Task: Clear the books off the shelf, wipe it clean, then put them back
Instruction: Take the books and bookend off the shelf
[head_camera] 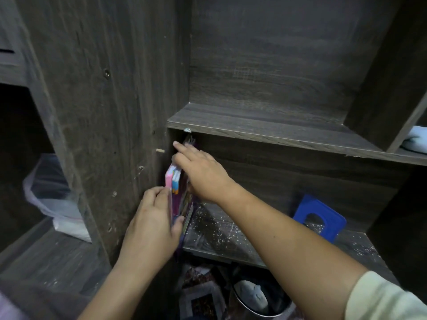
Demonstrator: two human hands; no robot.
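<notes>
Head view: left grip clasps books at the shelf's left edge; right grip, fingers straight, props them upright.

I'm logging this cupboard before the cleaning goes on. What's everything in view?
books: a few, pink, white, purple, upright at the lower shelf's left end
lower shelf: one, dark wood, white specks on it
bookend: one, blue, lower shelf, right
plastic bag: one, clear, left compartment
cloth: one, pale, upper shelf, far right
bucket: one, metal, below the shelf
left hand: grips the books' front edge
right hand: touches the books' tops
</notes>
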